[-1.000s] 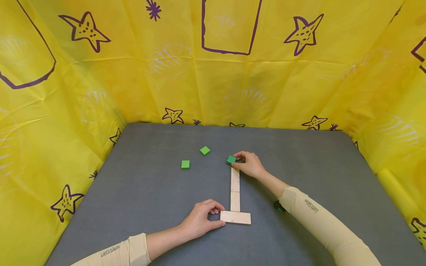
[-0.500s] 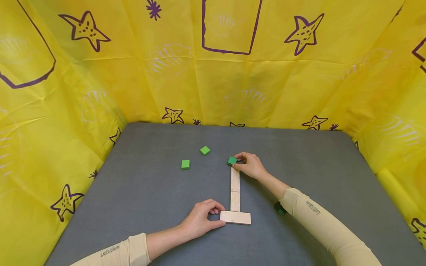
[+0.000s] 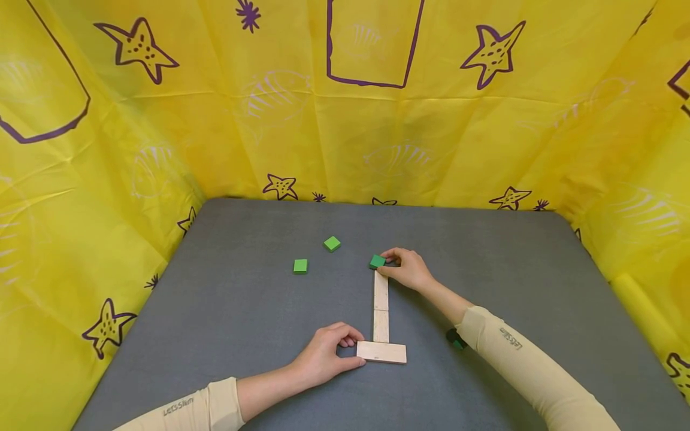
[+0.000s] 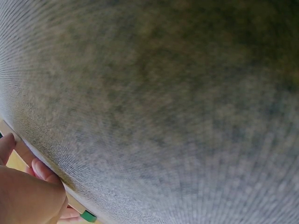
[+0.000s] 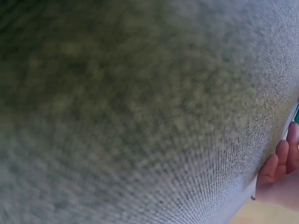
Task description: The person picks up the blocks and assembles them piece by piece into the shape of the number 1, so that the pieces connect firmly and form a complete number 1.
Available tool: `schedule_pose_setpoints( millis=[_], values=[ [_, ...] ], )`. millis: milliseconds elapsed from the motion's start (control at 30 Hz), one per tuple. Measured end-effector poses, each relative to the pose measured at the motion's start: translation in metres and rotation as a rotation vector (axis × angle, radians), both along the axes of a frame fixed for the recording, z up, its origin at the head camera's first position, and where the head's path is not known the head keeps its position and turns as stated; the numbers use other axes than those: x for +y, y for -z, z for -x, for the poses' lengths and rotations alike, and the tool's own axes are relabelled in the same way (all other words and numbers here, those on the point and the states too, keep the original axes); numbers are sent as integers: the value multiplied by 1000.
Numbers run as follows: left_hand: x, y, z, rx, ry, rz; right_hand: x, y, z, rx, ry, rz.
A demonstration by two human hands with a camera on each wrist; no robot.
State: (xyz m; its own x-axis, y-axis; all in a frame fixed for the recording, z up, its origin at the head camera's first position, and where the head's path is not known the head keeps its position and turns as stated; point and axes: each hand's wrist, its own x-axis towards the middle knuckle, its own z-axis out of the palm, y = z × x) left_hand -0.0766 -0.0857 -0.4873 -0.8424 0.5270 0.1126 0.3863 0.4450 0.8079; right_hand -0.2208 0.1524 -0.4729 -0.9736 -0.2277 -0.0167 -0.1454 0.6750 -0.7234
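In the head view my right hand (image 3: 408, 269) pinches a dark green square block (image 3: 377, 261) between thumb and fingers. The block sits right at the far end of a row of two pale wooden blocks, the far one (image 3: 381, 290) and the near one (image 3: 381, 326), laid end to end. Across the near end lies a third wooden block (image 3: 381, 352), forming an upside-down T. My left hand (image 3: 326, 354) holds the left end of this crosswise block, thumb at its near corner and fingers at its far corner. Both wrist views show mostly blurred cloth, with each hand at a lower corner.
Two light green square blocks, one (image 3: 332, 244) farther back and one (image 3: 300, 267) nearer, lie left of the row. A dark green piece (image 3: 457, 341) is partly hidden beside the right sleeve. Yellow patterned cloth (image 3: 345, 137) stands around the grey table (image 3: 242, 311).
My right hand has drawn the dark green block slightly toward me and to the right, closer in line with the wooden row. The left hand has stayed in place.
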Motion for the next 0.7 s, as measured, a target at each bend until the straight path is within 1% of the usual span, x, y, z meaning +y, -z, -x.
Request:
schedule_pose_setpoints(
  millis=[300, 700],
  values=[
    [0, -1, 0, 2, 0, 1, 0, 1, 0, -18, 14, -1],
    [0, 0, 0, 8, 4, 1, 2, 0, -1, -5, -10, 5]
  ],
)
